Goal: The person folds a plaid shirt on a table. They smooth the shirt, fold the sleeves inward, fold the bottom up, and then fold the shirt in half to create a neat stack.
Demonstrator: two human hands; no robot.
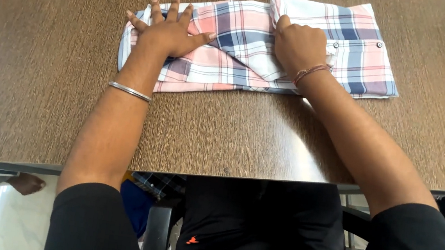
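A: Nearest the camera, what is showing at the bottom of the frame?

B: Black sleeves (97, 223) are filling the lower corners, and a black chair (158, 230) is sitting between them under the table edge.

A: And further up?

B: A brown wood-grain table (29, 90) is spanning the frame. Both forearms are reaching across it; a silver bangle (129, 91) is circling the left wrist and a reddish thread band (311, 71) the right.

A: How are the hands standing?

B: The left hand (169, 31) is lying flat, fingers spread and released, pressing on the left end of a plaid shirt (243, 48). The right hand (299, 45) is curling, knuckles up, and is pinching a fold of the same shirt right of centre.

A: Where is the shirt lying?

B: It is lying folded into a long band in the upper middle of the frame, pink, blue and white, its buttoned part (357, 42) extending toward the upper right.
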